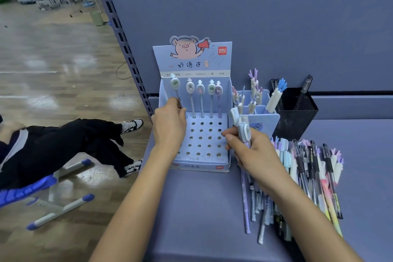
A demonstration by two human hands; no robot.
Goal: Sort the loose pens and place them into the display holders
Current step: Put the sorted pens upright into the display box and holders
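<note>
Blue shelf top (pixel 202 208) against a blue back panel, wood floor off at 9 o'clock with a seated person's legs (pixel 70 140) and a blue chair (pixel 32 189).

Left hand (pixel 169 127) is pinched shut on one charm-top pen (pixel 176 89), upright, tip down at the far-left hole of the back row of the pig display box (pixel 192 57). Can't tell if it's seated yet. Four more charm pens (pixel 204 95) stand in that same row to its right. So five of the holes are in use at most; the rows nearer me look empty.

Right hand (pixel 255 155) is closed around a small bundle of the same charm pens (pixel 241 123), caps up, just right of the box at 3 o'clock.

Further right: divided blue holder (pixel 263 119) with a few antler-top pens (pixel 254 83), then black mesh cup (pixel 297 112) holding a couple of dark pens.

Loose pile (pixel 308 176) lies flat at 4 o'clock: mixed clear black pens, antler pens, pastel ones. Most of it unsorted. Judging by that, the job is early, well under half done.
</note>
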